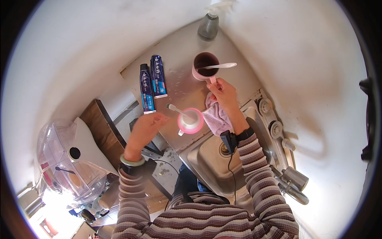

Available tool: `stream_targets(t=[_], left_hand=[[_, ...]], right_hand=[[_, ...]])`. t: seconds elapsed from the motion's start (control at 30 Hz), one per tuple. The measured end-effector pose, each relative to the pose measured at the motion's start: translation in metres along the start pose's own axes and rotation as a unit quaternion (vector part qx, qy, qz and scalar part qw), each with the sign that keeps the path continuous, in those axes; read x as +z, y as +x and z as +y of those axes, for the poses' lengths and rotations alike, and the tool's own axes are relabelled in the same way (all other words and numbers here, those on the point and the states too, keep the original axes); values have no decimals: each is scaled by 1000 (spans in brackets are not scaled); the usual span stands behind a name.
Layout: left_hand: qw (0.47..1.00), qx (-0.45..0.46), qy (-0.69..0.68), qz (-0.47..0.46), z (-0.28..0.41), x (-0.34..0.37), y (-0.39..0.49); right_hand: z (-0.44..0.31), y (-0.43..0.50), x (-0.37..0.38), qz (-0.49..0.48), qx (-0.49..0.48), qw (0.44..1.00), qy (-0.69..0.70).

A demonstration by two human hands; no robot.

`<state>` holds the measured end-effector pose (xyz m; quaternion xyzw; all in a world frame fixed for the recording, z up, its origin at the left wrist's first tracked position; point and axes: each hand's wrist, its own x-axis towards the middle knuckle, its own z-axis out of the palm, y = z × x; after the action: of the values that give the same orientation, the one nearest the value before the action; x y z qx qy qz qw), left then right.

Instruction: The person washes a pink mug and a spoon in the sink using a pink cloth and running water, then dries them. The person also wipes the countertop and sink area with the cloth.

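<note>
My right hand (pixel 223 92) grips the handle of a pink mug (pixel 200 74) with a dark inside. Across the mug's rim leans a white handle, perhaps a toothbrush's (pixel 225 66), its lower end hidden inside. Below that hand, a pink cloth (pixel 219 118) lies at the sink's edge. My left hand (pixel 149 128) is over the counter's left edge, fingers loosely bent and apart, with nothing seen in them. Just right of it stands a white cup with a pink rim (pixel 200 125), holding a toothbrush (pixel 176 108) with its bristles up. Two dark blue toothpaste tubes (pixel 147 89) (pixel 158 76) lie beyond my left hand.
A metal sink basin (pixel 203 158) lies before me, with a metal faucet (pixel 294 180) on its right. At the counter's far corner stands a grey spray bottle (pixel 208 27). A clear-lidded plastic container (pixel 68 161) is at the left, beside a wooden board (pixel 103 125).
</note>
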<state>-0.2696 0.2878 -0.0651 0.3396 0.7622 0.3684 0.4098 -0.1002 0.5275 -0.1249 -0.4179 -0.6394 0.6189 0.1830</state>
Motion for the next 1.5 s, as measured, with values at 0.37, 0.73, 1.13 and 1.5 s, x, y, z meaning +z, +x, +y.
stream_targets(t=[0.37, 0.73, 1.13, 1.5], left_hand=[[965, -14, 158, 210, -31, 86, 7], [905, -6, 223, 361, -3, 53, 29], [952, 14, -197, 234, 49, 168, 148], [958, 130, -167, 193, 53, 169, 99]], right_hand=[[27, -50, -18, 100, -231, 871, -422], [53, -63, -23, 105, -234, 864, -433], [49, -106, -30, 155, -240, 912, -295], [17, -179, -57, 123, -92, 979, 135]])
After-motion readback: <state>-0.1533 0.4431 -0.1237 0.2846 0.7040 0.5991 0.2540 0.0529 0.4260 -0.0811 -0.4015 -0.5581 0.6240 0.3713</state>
